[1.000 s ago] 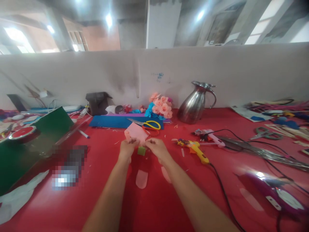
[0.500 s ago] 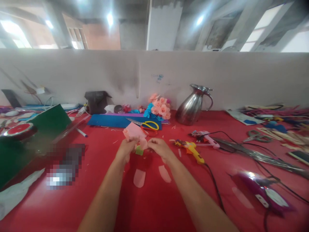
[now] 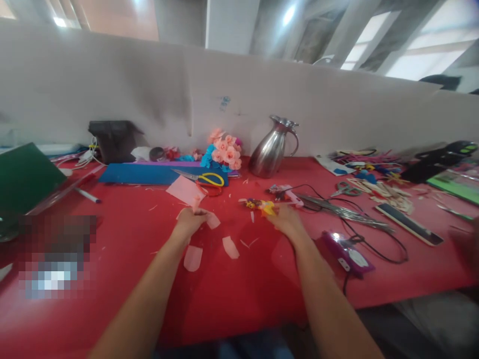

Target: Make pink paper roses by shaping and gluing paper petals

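Note:
My left hand (image 3: pixel 190 223) is closed in a pinch on a small pink paper flower (image 3: pixel 196 201), whose shape is partly hidden by the fingers. Right beside those fingertips is a pink paper petal (image 3: pixel 213 220); I cannot tell whether it is held too. My right hand (image 3: pixel 287 220) has its fingers around the handle of a yellow hot glue gun (image 3: pixel 267 207), which lies low over the table. Between my arms are two loose petals, a left one (image 3: pixel 193 258) and a right one (image 3: pixel 230 248). Behind the left hand lies a pink paper sheet (image 3: pixel 184 190).
Yellow-handled scissors (image 3: pixel 211 179) rest by a blue board (image 3: pixel 130 174). A bunch of paper flowers (image 3: pixel 226 153) and a steel jug (image 3: pixel 272 149) stand at the back. To the right are a pink glue gun (image 3: pixel 292 196), wires (image 3: pixel 340 212) and a purple device (image 3: pixel 348 254) with cords.
My right hand has left the pink paper and moved right onto the yellow glue gun. The left hand still pinches the pink paper. The camera view has turned right and down.

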`<state>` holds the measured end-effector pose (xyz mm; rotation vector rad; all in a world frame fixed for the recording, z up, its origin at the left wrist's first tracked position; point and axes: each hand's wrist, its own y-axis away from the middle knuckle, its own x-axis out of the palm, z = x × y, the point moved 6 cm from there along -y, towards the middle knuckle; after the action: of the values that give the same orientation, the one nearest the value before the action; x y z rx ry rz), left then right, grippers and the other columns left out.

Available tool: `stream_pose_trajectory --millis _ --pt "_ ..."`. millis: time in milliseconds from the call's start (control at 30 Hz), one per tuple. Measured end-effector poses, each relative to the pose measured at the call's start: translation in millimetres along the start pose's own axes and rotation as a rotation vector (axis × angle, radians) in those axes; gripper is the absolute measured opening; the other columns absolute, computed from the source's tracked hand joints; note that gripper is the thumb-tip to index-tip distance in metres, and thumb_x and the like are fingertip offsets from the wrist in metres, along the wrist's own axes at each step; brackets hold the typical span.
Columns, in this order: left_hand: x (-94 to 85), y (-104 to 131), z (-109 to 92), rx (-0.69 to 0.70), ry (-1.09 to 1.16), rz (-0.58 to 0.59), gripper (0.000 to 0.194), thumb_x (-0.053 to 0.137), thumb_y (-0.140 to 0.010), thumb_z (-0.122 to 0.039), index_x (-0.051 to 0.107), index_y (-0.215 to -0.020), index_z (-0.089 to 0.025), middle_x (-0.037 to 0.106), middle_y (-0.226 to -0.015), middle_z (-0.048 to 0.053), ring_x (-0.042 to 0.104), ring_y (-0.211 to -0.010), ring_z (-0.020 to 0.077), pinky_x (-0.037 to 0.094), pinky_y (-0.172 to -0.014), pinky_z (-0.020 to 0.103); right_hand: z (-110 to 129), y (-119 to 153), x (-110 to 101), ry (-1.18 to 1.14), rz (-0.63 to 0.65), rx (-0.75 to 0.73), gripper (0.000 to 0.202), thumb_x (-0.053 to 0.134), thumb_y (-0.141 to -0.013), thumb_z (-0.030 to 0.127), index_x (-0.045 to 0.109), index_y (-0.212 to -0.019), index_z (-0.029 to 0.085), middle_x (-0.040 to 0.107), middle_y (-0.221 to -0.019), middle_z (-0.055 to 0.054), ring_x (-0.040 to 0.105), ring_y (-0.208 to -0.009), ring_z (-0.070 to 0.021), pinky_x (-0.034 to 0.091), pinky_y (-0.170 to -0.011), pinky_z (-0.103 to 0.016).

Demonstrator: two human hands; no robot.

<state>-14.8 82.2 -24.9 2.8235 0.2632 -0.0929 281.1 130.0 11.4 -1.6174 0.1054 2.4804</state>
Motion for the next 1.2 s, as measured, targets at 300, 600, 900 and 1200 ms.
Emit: stream_pose_trajectory --millis 300,600,900,1200 --pt "-2.6 -6 1 0.144 -0.211 -0.095 0.004 0.068 -0.056 -0.018 0.067 -0.052 -0.017 0.056 -0.045 0.003 0.048 -0.047 0.0131 0.031 -0.049 0.023 -2 1 16 -0.229 0.149 0.09 0.017 0.051 -0.065 0.021 0.059 -0.079 0.016 0.062 -0.066 -0.003 0.058 -0.06 -0.0166 0.038 -0.051 -0.024" --pt "-3.5 -5 -3 0.165 -0.32 -0.129 0.007 0.065 -0.057 -0.013 0.064 -0.051 -0.017 0.056 -0.047 0.003 0.05 -0.049 0.0151 0.032 -0.051 0.024 43 48 4 -0.926 0.422 0.01 0.034 0.061 -0.067 0.045 0.055 -0.088 0.019 0.061 -0.069 -0.004 0.053 -0.056 -0.0137 0.04 -0.049 -0.024" --pt "-0.2 -6 -2 0.185 -0.3 -0.097 0.013 0.067 -0.06 -0.013 0.06 -0.05 -0.017 0.057 -0.049 0.004 0.05 -0.048 0.0149 0.032 -0.052 0.024 62 82 6 -0.665 0.458 -0.193 0.037 0.056 -0.073 0.051 0.056 -0.087 0.018 0.052 -0.064 0.001 0.041 -0.051 -0.0096 0.035 -0.05 -0.023" --pt "0.9 -7 -3 0.209 -0.435 -0.092 0.008 0.064 -0.065 -0.017 0.062 -0.056 -0.015 0.062 -0.056 0.007 0.055 -0.055 0.0159 0.036 -0.056 0.024 85 93 22 -0.481 0.471 -0.346 0.033 0.047 -0.081 0.045 0.055 -0.101 0.02 0.06 -0.076 -0.002 0.055 -0.071 -0.0183 0.042 -0.065 -0.027"
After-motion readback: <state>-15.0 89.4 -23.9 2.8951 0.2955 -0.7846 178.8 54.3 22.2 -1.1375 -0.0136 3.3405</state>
